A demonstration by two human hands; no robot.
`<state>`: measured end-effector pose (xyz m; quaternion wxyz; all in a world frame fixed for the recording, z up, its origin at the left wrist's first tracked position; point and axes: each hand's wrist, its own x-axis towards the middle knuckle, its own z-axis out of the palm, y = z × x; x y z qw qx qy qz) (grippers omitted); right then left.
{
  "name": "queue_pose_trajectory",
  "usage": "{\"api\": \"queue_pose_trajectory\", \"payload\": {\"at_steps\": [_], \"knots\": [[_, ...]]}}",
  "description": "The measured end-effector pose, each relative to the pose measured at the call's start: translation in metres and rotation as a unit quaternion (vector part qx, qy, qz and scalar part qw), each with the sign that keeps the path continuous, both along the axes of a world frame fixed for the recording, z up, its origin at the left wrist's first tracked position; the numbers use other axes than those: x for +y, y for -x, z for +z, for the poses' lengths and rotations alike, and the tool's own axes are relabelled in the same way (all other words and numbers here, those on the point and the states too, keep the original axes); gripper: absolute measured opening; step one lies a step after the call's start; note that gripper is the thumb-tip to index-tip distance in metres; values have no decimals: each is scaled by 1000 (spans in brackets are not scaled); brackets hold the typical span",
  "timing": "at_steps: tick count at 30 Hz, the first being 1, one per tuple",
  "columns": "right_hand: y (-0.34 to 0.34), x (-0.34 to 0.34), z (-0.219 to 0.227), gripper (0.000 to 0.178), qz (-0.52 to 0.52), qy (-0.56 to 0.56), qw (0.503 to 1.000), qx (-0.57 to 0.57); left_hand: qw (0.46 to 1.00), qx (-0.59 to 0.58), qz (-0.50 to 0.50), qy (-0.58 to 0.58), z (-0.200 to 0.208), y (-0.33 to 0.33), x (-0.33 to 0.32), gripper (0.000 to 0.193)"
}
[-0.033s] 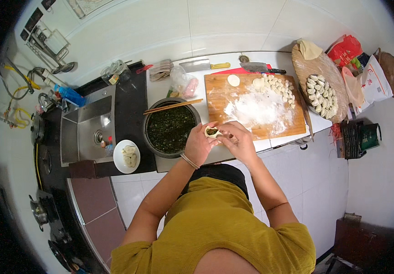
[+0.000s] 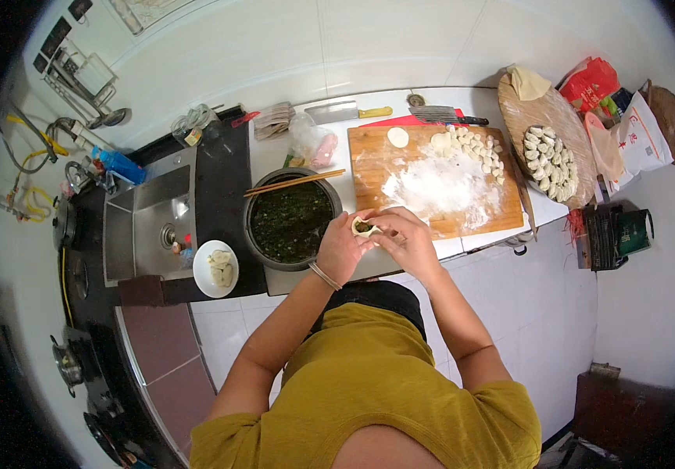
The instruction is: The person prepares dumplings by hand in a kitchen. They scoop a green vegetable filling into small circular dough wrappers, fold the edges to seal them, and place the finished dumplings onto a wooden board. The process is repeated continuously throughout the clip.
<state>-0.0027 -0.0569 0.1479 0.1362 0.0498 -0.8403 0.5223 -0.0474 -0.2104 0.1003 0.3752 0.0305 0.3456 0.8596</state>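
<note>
Between both hands is a dumpling (image 2: 364,227), its round wrapper cupped around dark green filling and still partly unsealed at the top. My left hand (image 2: 340,248) cradles it from the left with curled fingers. The fingers of my right hand (image 2: 405,238) pinch its right edge. Just left of my hands stands a large dark bowl of chopped green filling (image 2: 290,223), with a pair of chopsticks (image 2: 294,182) across its rim. To the right lies a wooden board (image 2: 368,160) dusted with flour (image 2: 439,191), holding one flat wrapper (image 2: 398,137) and several small dough pieces (image 2: 478,148).
Folded dumplings (image 2: 548,164) fill a plate on a round board (image 2: 517,113) at the right. Two cleavers, a yellow-handled one (image 2: 337,112) and a black-handled one (image 2: 439,115), lie along the back. A white bowl with dough (image 2: 206,281) stands near the sink (image 2: 150,211).
</note>
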Motion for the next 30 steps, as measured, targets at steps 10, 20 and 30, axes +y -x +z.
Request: {"api": "queue_pose_trajectory", "payload": {"at_steps": [10,20,30], "knots": [[-10,46,-15,9,14,-32,998,-55,992,77,7,101,-13,-19,40,48],[-14,67,-19,13,17,-86,996,36,993,50,24,105,-10,-25,65,34],[-14,80,-16,8,62,-118,991,-8,963,174,5,205,-18,-25,77,39]]}}
